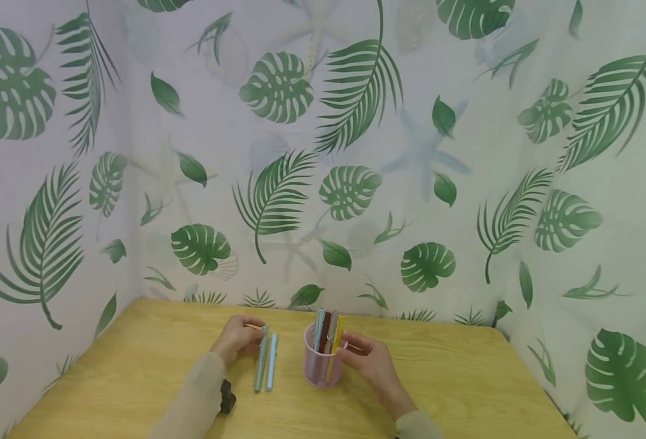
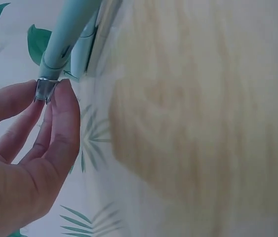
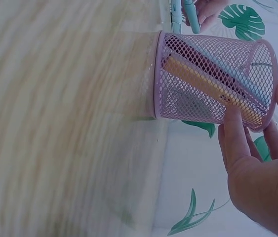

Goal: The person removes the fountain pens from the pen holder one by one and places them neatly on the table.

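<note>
Pen [image 1: 261,361]: looks light, stiff, maybe slippery; best held round its middle.
Left hand [image 1: 237,336]: grip pinches pen's shiny end.
Right hand [image 1: 375,364]: grip holds cup [image 1: 312,369] near its rim.

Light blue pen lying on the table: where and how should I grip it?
Probably mid-barrel, from above, on the side facing the pink cup: the light blue pen lies straight and slim, and on its other side the teal pen, pinched by the left hand, crowds the approach.
</note>
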The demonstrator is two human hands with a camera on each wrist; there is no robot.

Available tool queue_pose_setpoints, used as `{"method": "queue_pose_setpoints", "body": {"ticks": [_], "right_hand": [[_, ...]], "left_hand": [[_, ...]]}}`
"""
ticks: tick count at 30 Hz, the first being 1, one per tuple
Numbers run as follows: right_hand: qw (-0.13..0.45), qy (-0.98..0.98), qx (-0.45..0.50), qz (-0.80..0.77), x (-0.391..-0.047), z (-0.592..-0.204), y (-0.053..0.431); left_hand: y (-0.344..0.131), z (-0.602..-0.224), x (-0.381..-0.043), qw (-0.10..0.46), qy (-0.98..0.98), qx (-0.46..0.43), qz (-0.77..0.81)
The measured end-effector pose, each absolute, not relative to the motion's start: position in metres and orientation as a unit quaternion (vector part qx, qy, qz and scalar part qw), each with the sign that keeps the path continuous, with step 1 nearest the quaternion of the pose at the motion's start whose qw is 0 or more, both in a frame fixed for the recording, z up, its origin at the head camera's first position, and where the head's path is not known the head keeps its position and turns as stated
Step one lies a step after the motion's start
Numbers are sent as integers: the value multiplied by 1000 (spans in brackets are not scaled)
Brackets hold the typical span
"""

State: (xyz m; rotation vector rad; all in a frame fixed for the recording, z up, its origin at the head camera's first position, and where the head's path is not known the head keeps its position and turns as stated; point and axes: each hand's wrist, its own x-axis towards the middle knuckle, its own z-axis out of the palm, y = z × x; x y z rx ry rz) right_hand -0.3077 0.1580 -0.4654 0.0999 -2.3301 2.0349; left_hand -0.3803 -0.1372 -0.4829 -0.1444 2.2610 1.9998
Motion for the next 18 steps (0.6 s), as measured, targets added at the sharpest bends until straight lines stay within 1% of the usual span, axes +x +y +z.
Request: {"method": "queue_pose_setpoints", "body": {"ticks": [10, 18], "right_hand": [[20, -744, 30, 667, -306, -465, 158], [18, -741, 28, 670, -306, -465, 157]], "left_hand": [[-137, -484, -383, 67, 749, -79, 654], [-138, -483, -387, 52, 760, -92, 641]]}}
